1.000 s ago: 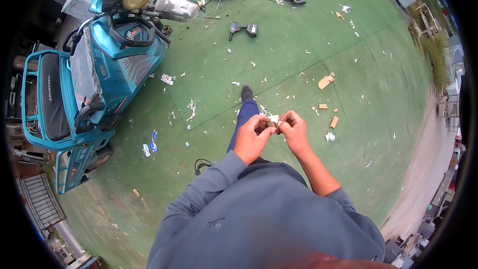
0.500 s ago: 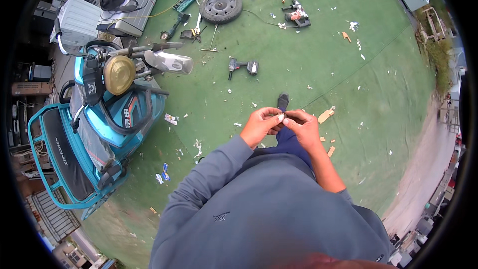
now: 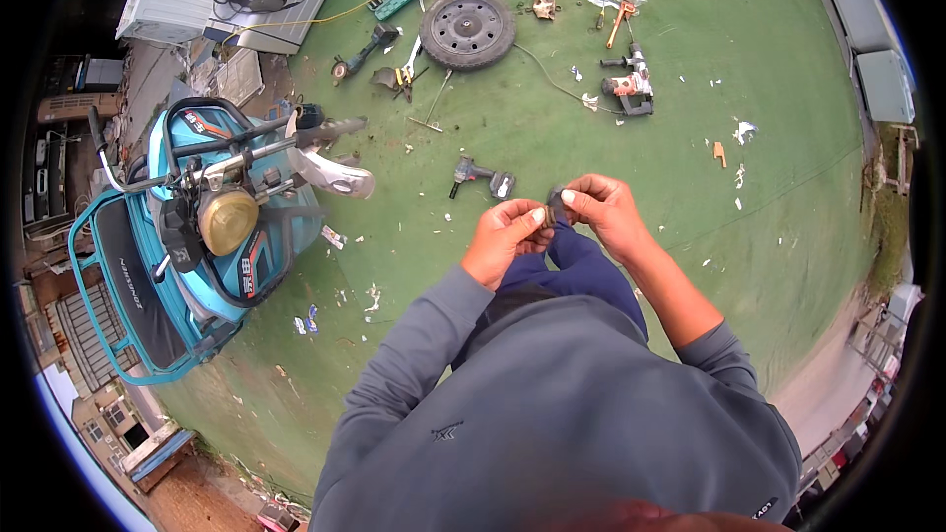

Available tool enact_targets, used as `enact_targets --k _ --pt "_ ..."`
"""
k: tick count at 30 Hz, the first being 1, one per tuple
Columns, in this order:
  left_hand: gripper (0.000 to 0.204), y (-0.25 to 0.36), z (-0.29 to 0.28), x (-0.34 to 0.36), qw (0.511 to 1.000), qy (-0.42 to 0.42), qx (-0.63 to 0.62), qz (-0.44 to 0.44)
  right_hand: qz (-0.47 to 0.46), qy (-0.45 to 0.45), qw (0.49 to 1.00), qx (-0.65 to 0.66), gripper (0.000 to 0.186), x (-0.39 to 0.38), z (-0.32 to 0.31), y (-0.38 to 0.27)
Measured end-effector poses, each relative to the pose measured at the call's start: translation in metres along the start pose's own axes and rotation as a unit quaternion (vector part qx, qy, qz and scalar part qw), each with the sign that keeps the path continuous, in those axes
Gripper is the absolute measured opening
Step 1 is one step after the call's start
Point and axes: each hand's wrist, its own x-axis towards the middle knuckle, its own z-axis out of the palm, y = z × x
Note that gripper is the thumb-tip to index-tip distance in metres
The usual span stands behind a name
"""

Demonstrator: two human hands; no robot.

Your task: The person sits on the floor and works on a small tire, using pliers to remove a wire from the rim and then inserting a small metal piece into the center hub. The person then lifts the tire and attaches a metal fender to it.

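Both my hands are in front of my waist, above my dark blue trousers. My left hand [image 3: 505, 240] is closed, thumb and forefinger pinching a small brownish piece [image 3: 549, 218] too small to name. Just right of it, my right hand [image 3: 604, 211] is closed in a pinch, its thumb against the forefinger. What lies between those fingertips, if anything, I cannot make out against the dark shoe behind. A small gap parts the two hands. Beyond them on the green ground lies a cordless impact wrench [image 3: 481, 177], nearest to my left hand.
At left stands a turquoise motor vehicle [image 3: 212, 227] with handlebars. Farther off lie a wheel with tyre [image 3: 468, 30], an angle grinder [image 3: 365, 53], a rotary hammer [image 3: 631, 87] and an orange-handled tool [image 3: 621, 22]. Paper scraps [image 3: 746, 130] litter the green ground [image 3: 769, 266].
My hands, together before, have come apart: the right one has moved up and right. My view has shifted, so the wheel and tools sit lower in the picture.
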Motion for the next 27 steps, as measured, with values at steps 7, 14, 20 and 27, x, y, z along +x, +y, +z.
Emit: enact_targets --k 7,14,20,27 --pt "0.027 0.056 -0.021 0.088 0.996 0.057 -0.069 0.025 0.007 -0.019 0.992 -0.123 0.034 0.132 -0.01 -0.06" --pt "0.029 0.114 -0.049 0.195 0.987 0.054 -0.149 -0.017 0.038 0.016 0.983 -0.178 0.017 0.252 -0.013 -0.077" --pt "0.033 0.124 -0.133 0.306 0.977 0.153 -0.148 -0.017 0.116 0.111 0.981 -0.107 0.016 0.376 -0.037 -0.04" --pt "0.038 0.097 -0.238 0.456 0.946 0.323 0.002 0.027 0.263 0.045 0.953 -0.144 0.017 0.47 -0.066 0.084"
